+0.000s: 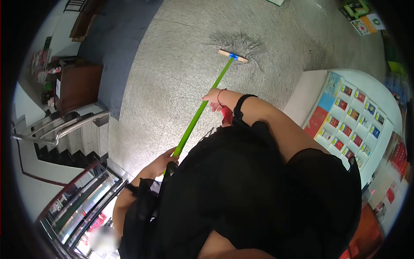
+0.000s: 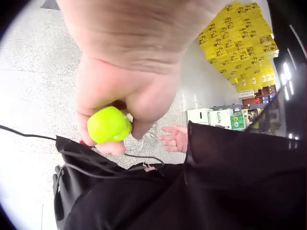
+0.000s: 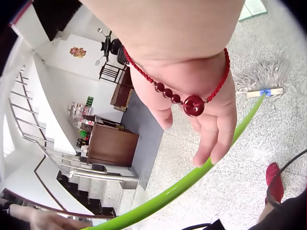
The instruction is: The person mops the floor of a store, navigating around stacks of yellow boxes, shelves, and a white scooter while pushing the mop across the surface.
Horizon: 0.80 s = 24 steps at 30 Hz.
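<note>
A mop (image 1: pixel 197 116) on a speckled floor (image 1: pixel 172 73). We see its strands (image 1: pixel 241 43) fanned out on the ground ahead of the person, a lay that, we judge, gives them wide contact. The left hand (image 2: pixel 129 91) has its fingers curled closely about the top end of the green handle (image 3: pixel 168 192), presumably because a hold there steers the whole length. The right hand (image 1: pixel 212 96) lies farther down, loosely extended, thumb apart and fingertips across the handle; it seems to serve as a guide, though we cannot tell how firmly it presses. The handle slants, probably to suit a standing reach.

We count one mop, with one wooden bar (image 1: pixel 241 59) and one blue socket (image 1: pixel 233 56); two hands; one bracelet (image 3: pixel 194 106), showing three small beads and one large; one red shoe (image 3: pixel 273 181); and one brown cabinet (image 3: pixel 112 146). The strands are too many to count.
</note>
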Tool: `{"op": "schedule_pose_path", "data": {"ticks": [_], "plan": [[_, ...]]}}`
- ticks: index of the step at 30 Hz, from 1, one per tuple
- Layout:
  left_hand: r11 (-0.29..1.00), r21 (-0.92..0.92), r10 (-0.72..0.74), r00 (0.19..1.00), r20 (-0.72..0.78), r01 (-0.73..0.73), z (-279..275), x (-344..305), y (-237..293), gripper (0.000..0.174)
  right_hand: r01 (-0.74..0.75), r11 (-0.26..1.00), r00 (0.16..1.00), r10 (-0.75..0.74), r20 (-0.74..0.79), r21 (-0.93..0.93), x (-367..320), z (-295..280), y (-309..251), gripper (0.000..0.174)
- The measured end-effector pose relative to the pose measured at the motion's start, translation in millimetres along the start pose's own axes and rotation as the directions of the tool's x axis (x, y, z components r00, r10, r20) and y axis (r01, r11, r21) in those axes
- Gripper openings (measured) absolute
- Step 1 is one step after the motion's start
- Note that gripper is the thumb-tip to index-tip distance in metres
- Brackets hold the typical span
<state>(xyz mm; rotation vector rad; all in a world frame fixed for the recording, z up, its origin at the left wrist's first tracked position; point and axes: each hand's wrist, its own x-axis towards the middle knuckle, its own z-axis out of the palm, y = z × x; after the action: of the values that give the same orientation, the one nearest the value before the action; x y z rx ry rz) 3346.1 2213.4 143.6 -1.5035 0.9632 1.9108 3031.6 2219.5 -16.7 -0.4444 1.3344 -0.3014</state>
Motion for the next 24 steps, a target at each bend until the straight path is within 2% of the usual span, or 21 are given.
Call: {"op": "schedule_pose_path", "data": {"ticks": [2, 3, 5, 6, 7, 9, 10, 12, 13, 15, 16, 17, 18, 21, 22, 24], "plan": [[0.959, 0.239, 0.177, 0.981, -0.078, -0.153, 3, -23, 16, 0.047, -0.03, 0.999, 0.999, 0.031, 0.021, -0.01, 10, -3, -1, 0.042], [0.957, 0.249, 0.168, 0.983, -0.071, -0.146, -1, -21, 19, 0.047, -0.035, 0.999, 0.999, 0.034, 0.019, 0.004, 14, -8, 1, 0.042], [0.942, 0.294, 0.215, 0.964, -0.153, -0.164, -11, -10, 23, 0.045, -0.028, 0.997, 0.998, 0.024, 0.06, 0.067, 19, -18, 4, 0.055], [0.954, 0.245, 0.212, 0.966, -0.145, -0.173, -9, -7, 31, 0.048, -0.039, 0.994, 0.997, 0.033, 0.071, 0.099, 22, -24, 5, 0.059], [0.954, 0.251, 0.206, 0.968, -0.145, -0.165, -9, -7, 42, 0.048, -0.04, 0.993, 0.997, 0.032, 0.075, 0.107, 23, -31, 6, 0.059], [0.761, 0.634, 0.26, 0.961, -0.099, -0.14, -5, -6, 77, 0.053, -0.099, 0.977, 0.994, 0.09, 0.055, 0.189, 25, -54, 6, 0.061], [0.759, 0.636, 0.257, 0.961, -0.102, -0.135, 5, -7, 104, 0.053, -0.098, 0.977, 0.994, 0.088, 0.059, 0.192, 24, -66, 5, 0.061], [0.66, 0.751, 0.11, 0.984, -0.143, 0.036, 35, -1, 165, 0.056, -0.086, 0.957, 0.996, 0.081, 0.031, 0.275, 21, -95, 2, 0.059], [0.657, 0.752, 0.109, 0.983, -0.149, 0.041, 47, 7, 191, 0.056, -0.082, 0.957, 0.997, 0.075, 0.034, 0.277, 18, -113, 1, 0.059], [0.558, 0.829, 0.146, 0.986, -0.08, -0.015, 71, 24, 242, 0.054, -0.05, 0.909, 0.997, 0.071, -0.036, 0.414, 10, -149, 2, 0.059], [0.554, 0.833, 0.144, 0.986, -0.086, -0.009, 80, 37, 265, 0.054, -0.022, 0.886, 0.998, 0.047, -0.042, 0.463, 9, -171, 5, 0.057], [0.473, 0.877, 0.192, 0.981, -0.015, -0.08, 88, 53, 287, 0.053, -0.018, 0.884, 0.998, 0.042, -0.042, 0.468, 8, -192, 9, 0.057], [0.389, 0.909, 0.232, 0.971, 0.06, -0.149, 98, 68, 310, 0.052, 0.016, 0.832, 0.994, 0.044, -0.096, 0.555, 6, -212, 12, 0.054], [0.383, 0.898, 0.219, 0.966, 0.14, -0.217, 143, 107, 387, 0.046, 0.127, 0.651, 0.968, 0.085, -0.238, 0.748, 9, -277, 25, 0.044], [0.418, 0.89, 0.159, 0.979, 0.129, -0.185, 162, 116, 412, 0.052, 0.152, 0.639, 0.96, 0.085, -0.266, 0.754, 2, -298, 31, 0.041], [0.439, 0.863, 0.168, 0.966, 0.196, -0.251, 181, 152, 438, 0.049, 0.181, 0.633, 0.942, 0.109, -0.317, 0.753, -8, -339, 42, 0.035]]}}
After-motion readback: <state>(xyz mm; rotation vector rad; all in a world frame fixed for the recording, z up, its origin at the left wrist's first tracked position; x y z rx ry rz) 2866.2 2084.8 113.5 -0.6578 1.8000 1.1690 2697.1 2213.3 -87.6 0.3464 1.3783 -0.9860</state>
